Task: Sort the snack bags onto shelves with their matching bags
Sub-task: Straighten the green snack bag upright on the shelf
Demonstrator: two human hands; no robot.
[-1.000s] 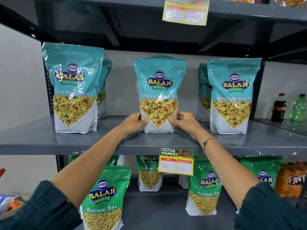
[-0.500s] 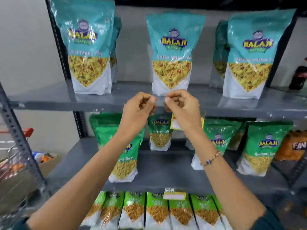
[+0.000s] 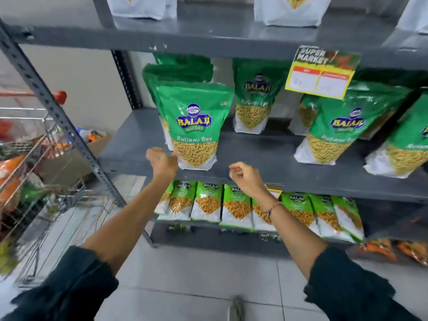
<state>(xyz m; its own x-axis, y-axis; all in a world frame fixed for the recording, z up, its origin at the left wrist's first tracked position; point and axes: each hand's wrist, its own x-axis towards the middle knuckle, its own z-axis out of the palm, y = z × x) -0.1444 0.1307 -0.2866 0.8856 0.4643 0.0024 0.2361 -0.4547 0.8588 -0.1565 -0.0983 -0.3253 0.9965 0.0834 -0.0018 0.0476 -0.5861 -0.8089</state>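
Note:
Green Ratlami Sev bags stand on the middle grey shelf; the nearest one is upright at the shelf's left front. My left hand hangs just left of that bag's bottom corner, fingers loosely curled, holding nothing. My right hand hovers in front of the shelf edge, fingers apart and empty. Only the white bottoms of the teal bags show on the upper shelf. Smaller light-green bags line the bottom shelf.
A wire shopping cart with mixed snack bags stands at the left, beside the slanted shelf post. A cardboard box sits behind it. A yellow price tag hangs from the upper shelf. Orange packets lie low right.
My hands have let go of the teal bag on the upper shelf and dropped down, empty, to the middle shelf. The view has tilted downward and left, bringing the cart into sight.

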